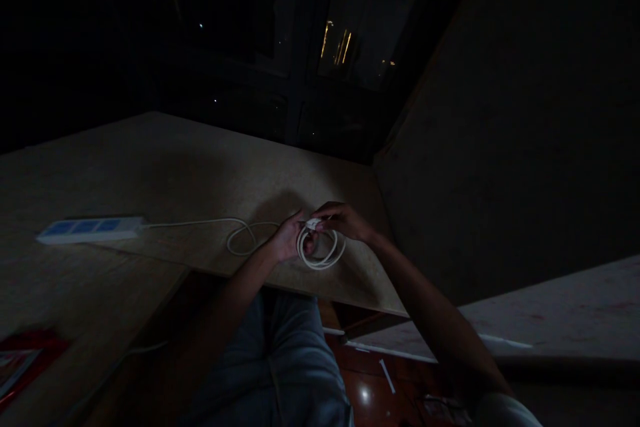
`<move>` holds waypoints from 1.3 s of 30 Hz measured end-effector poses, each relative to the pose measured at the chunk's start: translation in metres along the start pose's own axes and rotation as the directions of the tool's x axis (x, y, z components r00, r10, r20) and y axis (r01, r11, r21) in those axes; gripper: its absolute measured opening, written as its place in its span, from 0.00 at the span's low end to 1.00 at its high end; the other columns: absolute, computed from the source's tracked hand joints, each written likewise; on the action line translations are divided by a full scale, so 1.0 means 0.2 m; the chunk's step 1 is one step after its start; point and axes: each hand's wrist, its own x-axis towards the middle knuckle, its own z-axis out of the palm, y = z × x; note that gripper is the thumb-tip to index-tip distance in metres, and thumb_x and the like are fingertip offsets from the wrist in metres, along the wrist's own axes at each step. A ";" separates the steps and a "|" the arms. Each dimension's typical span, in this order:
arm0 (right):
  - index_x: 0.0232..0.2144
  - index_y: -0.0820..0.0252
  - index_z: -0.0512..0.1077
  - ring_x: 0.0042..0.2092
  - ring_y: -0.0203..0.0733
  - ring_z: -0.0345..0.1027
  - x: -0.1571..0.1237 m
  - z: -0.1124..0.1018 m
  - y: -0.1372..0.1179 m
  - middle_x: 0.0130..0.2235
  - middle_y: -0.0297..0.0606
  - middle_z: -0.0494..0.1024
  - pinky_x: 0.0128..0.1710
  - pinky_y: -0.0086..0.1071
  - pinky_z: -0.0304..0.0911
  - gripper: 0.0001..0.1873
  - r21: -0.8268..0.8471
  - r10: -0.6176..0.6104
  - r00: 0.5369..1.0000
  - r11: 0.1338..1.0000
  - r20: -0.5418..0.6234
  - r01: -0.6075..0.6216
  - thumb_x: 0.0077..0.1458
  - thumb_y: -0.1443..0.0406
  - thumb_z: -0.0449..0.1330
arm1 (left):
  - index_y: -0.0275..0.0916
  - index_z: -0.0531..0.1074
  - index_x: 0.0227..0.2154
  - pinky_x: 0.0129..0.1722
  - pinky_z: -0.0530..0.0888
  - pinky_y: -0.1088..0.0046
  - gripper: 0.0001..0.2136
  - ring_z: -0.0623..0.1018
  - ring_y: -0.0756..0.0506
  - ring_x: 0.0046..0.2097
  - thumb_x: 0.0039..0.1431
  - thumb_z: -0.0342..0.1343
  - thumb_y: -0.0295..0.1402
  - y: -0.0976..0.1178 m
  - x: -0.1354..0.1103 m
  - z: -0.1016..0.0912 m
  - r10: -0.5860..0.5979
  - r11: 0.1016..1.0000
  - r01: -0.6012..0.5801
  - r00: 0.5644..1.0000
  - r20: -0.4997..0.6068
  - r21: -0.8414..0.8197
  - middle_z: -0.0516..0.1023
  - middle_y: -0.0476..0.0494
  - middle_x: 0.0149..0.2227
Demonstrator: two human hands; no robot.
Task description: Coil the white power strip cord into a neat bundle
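Note:
A white power cord (pixel 327 263) hangs in a loose coil from my hands, over the near edge of the table. My left hand (pixel 289 239) is closed around the left side of the coil. At the top of the loops my right hand (pixel 341 218) pinches a white piece, apparently the plug (pixel 313 223). From the coil the cord runs left in a loop on the tabletop to a white power strip (pixel 90 230) with blue socket panels. Dim light hides the exact finger contact.
The pale tabletop (pixel 200 167) ends at a dark window (pixel 345 47) behind and a wall (pixel 510 147) on the right. A red packet (pixel 30 360) lies at lower left. My legs (pixel 295 360) are below the table edge, above a reddish floor (pixel 367 380).

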 end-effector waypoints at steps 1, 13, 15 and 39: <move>0.36 0.58 0.80 0.42 0.42 0.72 0.02 0.01 -0.01 0.40 0.41 0.77 0.45 0.35 0.66 0.16 -0.046 -0.024 0.999 0.999 0.038 0.025 0.48 0.55 0.68 | 0.33 0.71 0.25 0.19 0.71 0.69 0.25 0.73 0.45 0.19 0.61 0.47 0.52 0.00 -0.01 0.01 -0.020 1.000 0.020 1.000 -0.006 0.008 0.74 0.40 0.22; 0.54 0.56 0.71 0.56 0.46 0.65 0.02 0.02 0.08 0.54 0.45 0.71 0.56 0.42 0.59 0.31 -0.073 -0.059 0.998 0.995 0.032 0.061 0.50 0.51 0.66 | 0.33 0.70 0.21 0.12 0.50 0.81 0.29 0.49 0.58 0.12 0.57 0.50 0.58 0.05 -0.07 0.05 0.016 0.987 -0.030 0.996 0.089 0.160 0.54 0.55 0.11; 0.57 0.57 0.67 0.60 0.49 0.61 -0.02 -0.02 0.17 0.59 0.47 0.68 0.60 0.45 0.55 0.39 -0.021 0.057 0.998 0.998 0.024 -0.057 0.47 0.45 0.66 | 0.31 0.73 0.24 0.13 0.48 0.80 0.27 0.49 0.58 0.12 0.58 0.52 0.55 0.07 -0.09 0.05 0.058 0.969 -0.080 0.993 0.099 0.233 0.53 0.55 0.10; 0.43 0.50 0.70 0.40 0.41 0.71 -0.15 0.31 0.27 0.37 0.36 0.76 0.44 0.38 0.70 0.25 0.808 0.397 0.803 0.563 -0.445 0.170 0.55 0.41 0.55 | 0.34 0.70 0.25 0.17 0.54 0.79 0.16 0.52 0.56 0.13 0.62 0.46 0.39 0.13 -0.05 0.16 0.556 0.748 -0.575 0.816 -0.160 -0.331 0.50 0.57 0.12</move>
